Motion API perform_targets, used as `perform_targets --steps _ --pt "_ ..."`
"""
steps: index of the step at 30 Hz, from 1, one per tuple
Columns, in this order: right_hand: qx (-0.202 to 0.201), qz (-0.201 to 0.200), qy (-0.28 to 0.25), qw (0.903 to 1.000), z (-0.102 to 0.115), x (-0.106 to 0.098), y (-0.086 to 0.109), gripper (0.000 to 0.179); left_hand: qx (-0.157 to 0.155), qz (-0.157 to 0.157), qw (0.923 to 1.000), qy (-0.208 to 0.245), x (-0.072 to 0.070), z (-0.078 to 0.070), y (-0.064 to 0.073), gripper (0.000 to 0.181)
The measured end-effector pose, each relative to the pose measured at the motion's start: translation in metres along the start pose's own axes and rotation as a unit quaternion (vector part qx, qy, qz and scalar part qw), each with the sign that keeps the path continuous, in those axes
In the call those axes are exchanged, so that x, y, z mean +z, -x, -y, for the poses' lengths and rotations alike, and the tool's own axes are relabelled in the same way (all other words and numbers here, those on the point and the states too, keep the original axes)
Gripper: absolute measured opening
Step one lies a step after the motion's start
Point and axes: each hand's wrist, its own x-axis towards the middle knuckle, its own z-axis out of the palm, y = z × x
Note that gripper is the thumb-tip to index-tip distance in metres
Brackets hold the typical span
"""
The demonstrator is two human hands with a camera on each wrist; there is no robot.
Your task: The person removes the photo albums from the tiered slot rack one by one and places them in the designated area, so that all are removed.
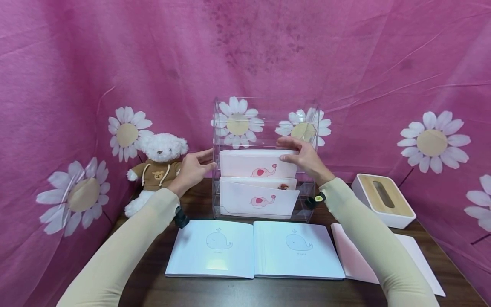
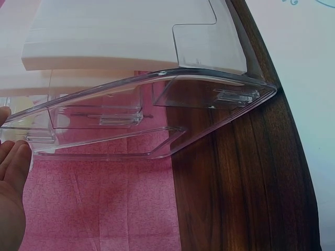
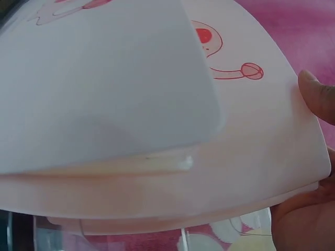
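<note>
A clear, tiered acrylic rack [image 1: 264,102] stands at the back of the table with booklets in its lower tiers. My left hand [image 1: 193,170] holds its left side edge, thumb and fingers on either side of the edge in the left wrist view. My right hand [image 1: 304,160] grips the upper right corner of the rear white booklet with a red elephant [image 1: 238,162], thumb in front and fingers behind. In the tier below, a front elephant booklet [image 1: 238,198] leans tilted, its right side raised, with another booklet [image 1: 268,182] showing behind it.
Two whale booklets [image 1: 230,262] [image 1: 299,264] lie side by side before the rack. A pink and white booklet [image 1: 354,256] lies partly under the right sleeve. A white tissue box with wooden lid [image 1: 364,187] is at right, a teddy bear [image 1: 157,170] at left.
</note>
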Motion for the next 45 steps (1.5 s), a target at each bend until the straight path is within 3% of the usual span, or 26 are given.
perform_targets --steps 9,17,25,38,45 --pt "0.024 -0.014 -0.023 0.9993 -0.003 0.008 0.001 0.057 -0.003 -0.001 1.0000 0.004 -0.001 0.000 0.000 0.056" --pt "0.099 -0.034 -0.069 0.9921 -0.005 0.018 0.002 0.048 -0.010 0.001 0.9999 0.000 -0.001 0.001 0.000 0.057" --pt "0.105 -0.045 -0.069 0.9911 -0.006 0.020 0.000 0.042 0.000 -0.006 1.0000 -0.002 -0.001 0.002 0.000 0.056" --pt "0.133 -0.071 -0.018 0.9884 0.001 0.023 0.001 0.036 0.012 -0.009 0.9998 0.014 0.002 0.003 -0.001 0.056" --pt "0.130 -0.064 -0.026 0.9892 0.002 0.022 0.001 0.036 0.015 -0.010 0.9998 0.006 0.002 0.004 -0.002 0.056"
